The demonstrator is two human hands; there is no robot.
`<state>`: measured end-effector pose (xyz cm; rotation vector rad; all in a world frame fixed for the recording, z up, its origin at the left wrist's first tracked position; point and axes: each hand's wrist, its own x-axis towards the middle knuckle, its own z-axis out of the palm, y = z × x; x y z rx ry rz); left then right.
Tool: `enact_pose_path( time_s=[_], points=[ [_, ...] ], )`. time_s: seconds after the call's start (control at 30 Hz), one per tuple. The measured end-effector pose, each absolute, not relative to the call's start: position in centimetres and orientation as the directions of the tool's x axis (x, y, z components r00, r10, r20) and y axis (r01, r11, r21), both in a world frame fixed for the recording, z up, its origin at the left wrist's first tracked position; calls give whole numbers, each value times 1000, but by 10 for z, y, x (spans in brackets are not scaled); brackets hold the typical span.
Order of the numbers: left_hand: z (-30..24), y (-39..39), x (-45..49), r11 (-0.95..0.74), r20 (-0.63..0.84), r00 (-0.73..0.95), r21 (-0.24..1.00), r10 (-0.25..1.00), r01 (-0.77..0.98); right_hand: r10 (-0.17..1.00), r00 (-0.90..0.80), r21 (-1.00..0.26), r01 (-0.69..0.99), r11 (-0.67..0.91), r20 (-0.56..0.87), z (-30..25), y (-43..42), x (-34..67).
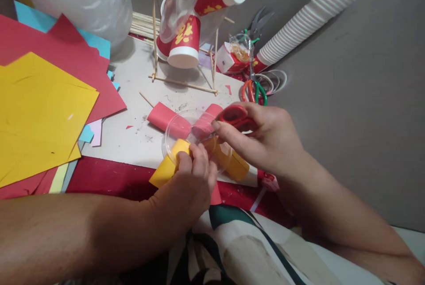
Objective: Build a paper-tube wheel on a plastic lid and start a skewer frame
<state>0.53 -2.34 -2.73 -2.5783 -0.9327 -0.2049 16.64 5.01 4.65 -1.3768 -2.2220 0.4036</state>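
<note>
Head view puts a clear plastic disc (pixel 191 129) just above a white board (pixel 131 148) that lies on the dark red table (pixel 109 174), with curled red paper pieces (pixel 169 120) and yellow paper pieces (pixel 239 166) reaching out past its rim. The left hand (pixel 191 192) is bent closed over the near side of the disc, its fingertips beside one yellow curl; the thumb cannot be made out. The right hand (pixel 270 136) is clamped on red-handled scissors (pixel 234 116) over the far right part of the disc, and the blades are too blurred to tell whether they touch the plastic. Farther off, a stick frame (pixel 186 85) with paper cups (pixel 184 41) stands well apart from both hands.

The disc looks very light, thin and springy, its smooth face probably slippery, so it could twist under a push from one side. Its paper curls seem soft and easily creased or pulled loose. The best hold is likely the bare rim between two curls, pinched lightly close to the scissors but with fingers out of the blades' line, no paper squeezed flat.
</note>
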Motion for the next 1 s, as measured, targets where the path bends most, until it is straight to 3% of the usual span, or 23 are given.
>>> enact_pose_path(
  time_s=[0.13, 0.27, 0.33, 0.43, 0.53, 0.63, 0.87, 1.0],
  points=[
    [-28, -23, 4, -736, 220, 761, -197, 611, 647, 912, -236, -485, 787, 382, 336, 38, 31, 165],
    [-28, -23, 5, -745, 189, 759, -151, 623, 649, 917, -234, -491, 787, 373, 322, 38, 29, 163],
    [-29, -23, 5, -748, 179, 758, -131, 627, 650, 887, -345, -441, 774, 454, 307, 42, 34, 165],
    [-29, -23, 6, -747, 160, 757, -126, 634, 653, 748, -629, -380, 653, 656, 211, 52, 47, 172],
    [-28, -24, 6, -740, 149, 755, -151, 639, 656, 623, -776, -462, 520, 718, 95, 61, 62, 181],
    [-28, -25, 5, -737, 158, 756, -168, 635, 655, 613, -790, -576, 489, 655, 27, 65, 73, 187],
    [-30, -26, 4, -752, 187, 777, -197, 601, 629, 710, -699, -776, 493, 393, -84, 57, 70, 185],
    [-28, -26, 4, -719, 236, 781, -304, 578, 625, 863, -501, -840, 495, 223, -66, 49, 61, 175]
  ],
)
